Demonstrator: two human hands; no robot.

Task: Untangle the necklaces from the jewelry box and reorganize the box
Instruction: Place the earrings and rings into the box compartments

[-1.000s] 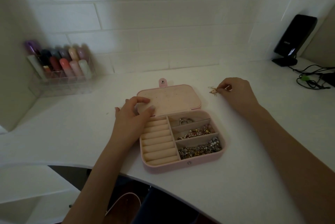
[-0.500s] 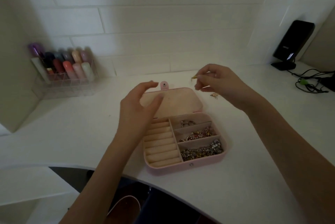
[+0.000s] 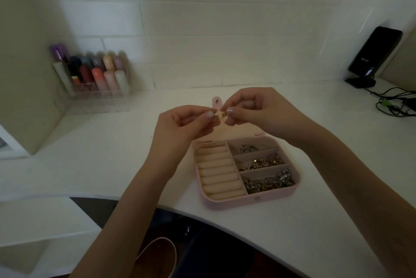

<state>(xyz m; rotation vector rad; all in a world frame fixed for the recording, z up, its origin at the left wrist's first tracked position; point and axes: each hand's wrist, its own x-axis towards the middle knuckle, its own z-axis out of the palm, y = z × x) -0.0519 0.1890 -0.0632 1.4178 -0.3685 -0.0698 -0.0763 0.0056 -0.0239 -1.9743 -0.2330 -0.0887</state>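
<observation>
A small gold tangle (image 3: 223,114), seemingly chain, is pinched by both hands (image 3: 186,124) (image 3: 254,109) above the box (image 3: 247,201); two heaps (image 3: 267,182) inside remain unsorted.

Dim, soft light; wide-angle bending toward the edges; grainy softness; faint glare at two o'clock on the wall (image 3: 364,23).

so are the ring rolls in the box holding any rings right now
No, the cream ring rolls on the left side of the pink jewelry box sit bare, while the jewelry lies in the three compartments to their right.
</observation>
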